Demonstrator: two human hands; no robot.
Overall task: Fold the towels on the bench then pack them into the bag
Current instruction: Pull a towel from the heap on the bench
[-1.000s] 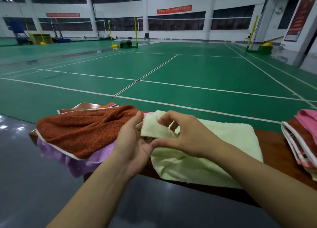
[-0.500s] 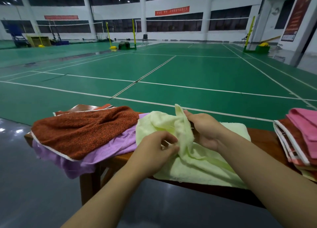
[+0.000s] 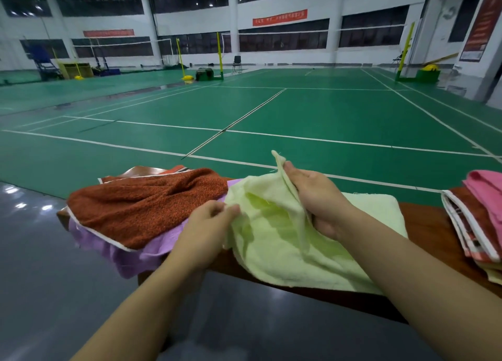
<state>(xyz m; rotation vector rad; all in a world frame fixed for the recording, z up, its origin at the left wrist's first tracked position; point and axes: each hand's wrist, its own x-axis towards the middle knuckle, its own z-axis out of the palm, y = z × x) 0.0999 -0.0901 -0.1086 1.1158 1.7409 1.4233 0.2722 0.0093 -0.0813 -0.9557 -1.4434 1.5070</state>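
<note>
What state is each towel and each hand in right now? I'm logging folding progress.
Pale green towel: unfolded, partly lifted off the bench, gripped by both hands.
Left hand: pinching the green towel's left edge.
Right hand: gripping a raised corner of it.
Rust towel: rumpled, unfolded, lying on the purple towel.
Purple towel: unfolded, hanging over the bench edge.
Pink towel: on top of the stack at the right.

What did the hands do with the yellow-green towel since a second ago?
The hands pulled apart. The right hand lifted a corner of the yellow-green towel upward, and the left hand slid left and now pinches its left edge. Both held one corner together before. The orange towel, purple towel and right-side stack stayed put.
</note>
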